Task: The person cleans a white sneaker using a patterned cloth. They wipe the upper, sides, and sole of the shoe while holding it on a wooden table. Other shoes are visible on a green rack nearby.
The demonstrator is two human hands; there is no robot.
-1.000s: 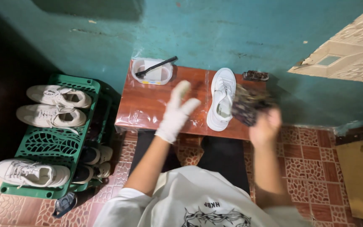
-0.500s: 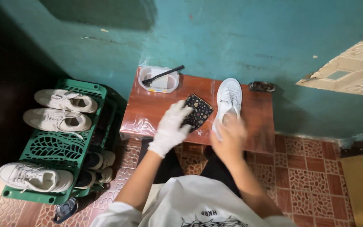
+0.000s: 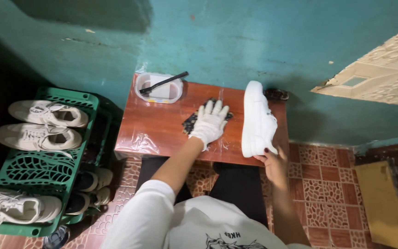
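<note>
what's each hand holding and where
Right hand grips the white shoe at its near end; gloved left hand presses flat on a dark cloth.

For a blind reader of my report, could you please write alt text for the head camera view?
A person's gloved left hand presses a dark patterned cloth on a small reddish-brown wooden table, while the bare right hand holds a white sneaker tipped on its side. A white plastic tub with a black brush stands behind; a green plastic crate carries more pale sneakers.
</note>
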